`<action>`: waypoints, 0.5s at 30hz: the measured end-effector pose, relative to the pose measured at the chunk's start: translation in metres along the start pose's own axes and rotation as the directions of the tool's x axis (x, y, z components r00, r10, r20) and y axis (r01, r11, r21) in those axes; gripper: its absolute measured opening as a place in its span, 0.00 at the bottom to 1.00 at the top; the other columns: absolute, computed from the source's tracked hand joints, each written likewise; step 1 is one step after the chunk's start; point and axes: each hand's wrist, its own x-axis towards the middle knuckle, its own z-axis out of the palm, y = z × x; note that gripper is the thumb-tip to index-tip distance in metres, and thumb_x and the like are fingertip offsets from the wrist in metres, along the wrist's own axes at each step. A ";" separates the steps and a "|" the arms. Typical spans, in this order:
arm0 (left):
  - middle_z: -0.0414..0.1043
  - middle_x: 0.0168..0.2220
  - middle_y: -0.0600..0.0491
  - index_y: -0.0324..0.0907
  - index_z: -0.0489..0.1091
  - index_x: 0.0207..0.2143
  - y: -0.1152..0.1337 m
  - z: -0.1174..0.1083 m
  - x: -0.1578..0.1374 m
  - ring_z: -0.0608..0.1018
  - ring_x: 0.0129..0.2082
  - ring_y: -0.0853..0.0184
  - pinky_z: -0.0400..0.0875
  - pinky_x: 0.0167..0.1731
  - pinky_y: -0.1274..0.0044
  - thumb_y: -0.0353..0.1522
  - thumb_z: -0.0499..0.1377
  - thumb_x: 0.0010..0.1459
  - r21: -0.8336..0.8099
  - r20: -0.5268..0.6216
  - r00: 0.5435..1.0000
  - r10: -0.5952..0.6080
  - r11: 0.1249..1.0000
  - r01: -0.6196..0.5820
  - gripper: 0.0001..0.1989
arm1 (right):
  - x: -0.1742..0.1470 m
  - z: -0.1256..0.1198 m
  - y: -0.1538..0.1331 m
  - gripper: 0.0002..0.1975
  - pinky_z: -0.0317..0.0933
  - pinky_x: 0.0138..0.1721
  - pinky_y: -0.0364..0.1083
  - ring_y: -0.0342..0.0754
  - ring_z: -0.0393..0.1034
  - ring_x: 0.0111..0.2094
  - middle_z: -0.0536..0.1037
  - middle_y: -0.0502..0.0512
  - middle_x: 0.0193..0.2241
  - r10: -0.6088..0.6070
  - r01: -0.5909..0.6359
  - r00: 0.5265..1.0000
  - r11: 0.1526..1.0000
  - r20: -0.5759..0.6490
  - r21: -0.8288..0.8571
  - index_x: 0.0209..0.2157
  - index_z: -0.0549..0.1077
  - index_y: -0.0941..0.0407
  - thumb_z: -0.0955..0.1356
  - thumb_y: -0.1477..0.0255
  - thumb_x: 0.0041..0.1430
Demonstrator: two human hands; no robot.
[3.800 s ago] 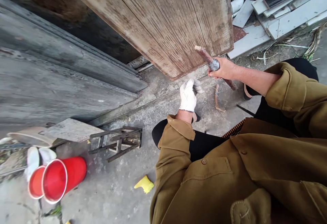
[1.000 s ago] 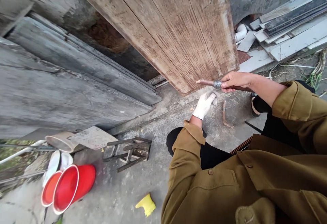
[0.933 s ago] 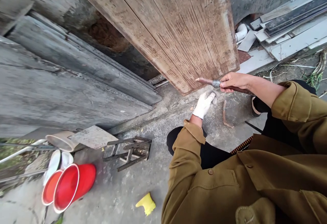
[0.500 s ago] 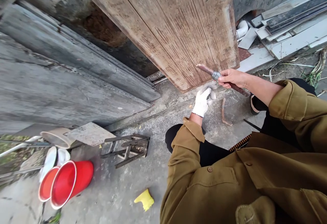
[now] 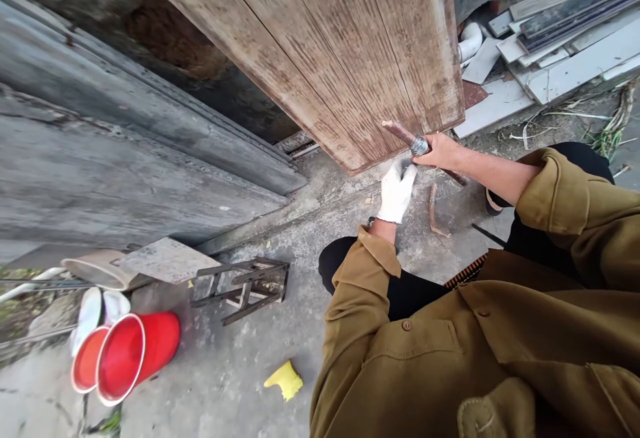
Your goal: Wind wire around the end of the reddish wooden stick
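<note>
My bare right hand [image 5: 440,151] is closed around a brown stick [image 5: 399,131] held at a slant in front of the wooden panel. Silvery wire [image 5: 419,146] is wound in a tight band about the stick, right at my thumb and fingers. Just below the band is my left hand [image 5: 397,193] in a white glove, its fingers drawn together and reaching up to the stick. Whatever those fingertips pinch is too small to make out. A bent brown stick [image 5: 433,211] lies on the concrete beneath my hands.
The weathered wooden panel [image 5: 350,58] stands ahead, with grey boards [image 5: 125,151] to its left. White boards [image 5: 580,78] are stacked at right. On the ground are a small wooden stool [image 5: 247,286], red buckets [image 5: 163,345] and a yellow piece [image 5: 284,380].
My left hand has moved up closer to the stick and wire. The right hand and stick have shifted slightly left. The whole view has turned a little.
</note>
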 end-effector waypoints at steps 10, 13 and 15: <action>0.82 0.38 0.53 0.45 0.78 0.40 0.013 -0.006 -0.006 0.82 0.40 0.63 0.71 0.45 0.75 0.31 0.58 0.66 0.340 -0.079 0.991 0.111 0.937 -0.078 0.07 | 0.000 0.009 0.006 0.09 0.47 0.26 0.42 0.39 0.55 0.22 0.64 0.44 0.17 0.019 -0.011 0.995 0.997 -0.103 0.071 0.28 0.67 0.57 0.71 0.70 0.50; 0.82 0.38 0.53 0.45 0.78 0.40 0.011 -0.005 -0.005 0.82 0.40 0.63 0.71 0.45 0.75 0.31 0.58 0.66 0.354 -0.080 0.993 0.089 0.933 -0.055 0.08 | 0.002 0.010 0.007 0.09 0.48 0.28 0.43 0.40 0.56 0.25 0.65 0.46 0.19 -0.005 0.009 0.987 1.000 -0.162 0.024 0.27 0.68 0.58 0.71 0.70 0.49; 0.82 0.37 0.52 0.45 0.77 0.42 0.009 -0.004 -0.004 0.82 0.40 0.63 0.72 0.44 0.75 0.32 0.57 0.67 0.320 -0.086 0.994 0.072 0.947 -0.041 0.08 | 0.001 0.009 0.005 0.09 0.48 0.29 0.43 0.41 0.56 0.26 0.65 0.46 0.19 -0.005 0.005 0.988 1.000 -0.152 0.003 0.27 0.68 0.58 0.71 0.70 0.48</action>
